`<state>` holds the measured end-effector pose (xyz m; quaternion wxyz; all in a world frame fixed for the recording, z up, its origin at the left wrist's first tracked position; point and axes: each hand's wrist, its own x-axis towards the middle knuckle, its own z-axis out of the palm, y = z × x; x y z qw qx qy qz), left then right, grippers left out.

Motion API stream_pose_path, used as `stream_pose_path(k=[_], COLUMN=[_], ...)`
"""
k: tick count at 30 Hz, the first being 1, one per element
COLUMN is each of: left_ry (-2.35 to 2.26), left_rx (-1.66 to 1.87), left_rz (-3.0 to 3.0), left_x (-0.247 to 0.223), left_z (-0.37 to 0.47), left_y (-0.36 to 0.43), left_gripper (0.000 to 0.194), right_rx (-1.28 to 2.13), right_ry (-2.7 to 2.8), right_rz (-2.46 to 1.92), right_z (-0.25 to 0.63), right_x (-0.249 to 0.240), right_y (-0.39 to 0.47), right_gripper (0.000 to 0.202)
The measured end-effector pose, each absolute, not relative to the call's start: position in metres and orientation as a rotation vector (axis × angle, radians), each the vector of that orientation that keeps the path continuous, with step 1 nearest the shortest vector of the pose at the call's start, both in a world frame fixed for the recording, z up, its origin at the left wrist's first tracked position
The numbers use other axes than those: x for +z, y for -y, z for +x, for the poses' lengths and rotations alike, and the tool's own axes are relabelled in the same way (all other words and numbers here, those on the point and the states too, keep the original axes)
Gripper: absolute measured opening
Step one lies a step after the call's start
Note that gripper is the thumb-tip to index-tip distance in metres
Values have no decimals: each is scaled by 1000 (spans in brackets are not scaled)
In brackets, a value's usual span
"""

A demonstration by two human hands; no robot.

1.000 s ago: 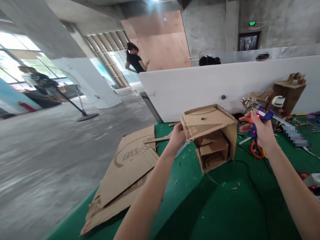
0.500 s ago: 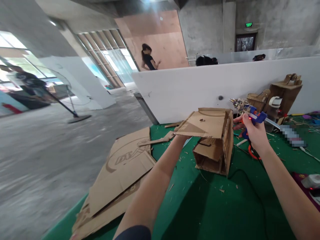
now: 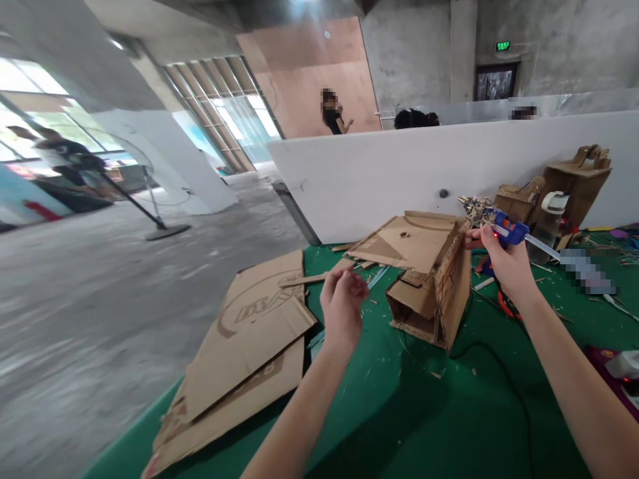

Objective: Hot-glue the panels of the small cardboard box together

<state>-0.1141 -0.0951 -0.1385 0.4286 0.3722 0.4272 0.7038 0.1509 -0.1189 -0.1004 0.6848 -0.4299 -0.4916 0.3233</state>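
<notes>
My right hand (image 3: 503, 261) is wrapped round a blue glue gun (image 3: 510, 229), with a clump of debris at its nozzle end and a long glue stick out of its back. Its fingertips are close to the right side of a cardboard structure (image 3: 454, 293). That structure stands on the green table (image 3: 389, 406), with a slanting flap (image 3: 399, 243) on top and an open box part below. My left hand (image 3: 344, 303) hovers left of the structure with curled fingers; whether anything small is between them I cannot make out.
Flat cardboard sheets (image 3: 249, 346) lie at the left table edge. A white partition (image 3: 379, 186) runs behind. At right are a bottle (image 3: 549, 216), cardboard pieces (image 3: 574, 186) and a power strip (image 3: 624, 369). A black cable crosses the table. People are beyond.
My left hand has come out from under the flap, toward me and to the left. The cardboard structure has turned and its flap tilts differently. My right hand still holds the glue gun.
</notes>
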Motion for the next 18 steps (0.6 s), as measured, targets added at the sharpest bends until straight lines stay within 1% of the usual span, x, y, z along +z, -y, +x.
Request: stream_pose_path(k=[3, 4, 6, 8, 12, 14, 18], left_ry=[-780, -736, -708, -745, -872, -899, -894], left_rx=[1462, 1343, 1180, 1112, 1174, 1199, 1228], left_rz=[883, 850, 763, 728, 707, 701, 665], left_x=[-116, -105, -82, -66, -58, -59, -61], left_z=[-97, -89, -72, -60, -50, -51, -57], left_y=[138, 145, 149, 143, 127, 124, 122], left_gripper=[49, 53, 54, 46, 15, 10, 7], right_rx=[752, 756, 766, 798, 945, 1009, 1038], right_ry=[1102, 1101, 1094, 1087, 1082, 1087, 1079], right_rz=[-973, -976, -993, -1020, -1077, -1107, -1119], right_z=[152, 153, 155, 159, 167, 170, 175], right_x=[-99, -98, -94, -88, -78, -75, -73], right_y=[120, 121, 124, 128, 136, 138, 139], right_gripper=[51, 51, 52, 54, 60, 61, 58])
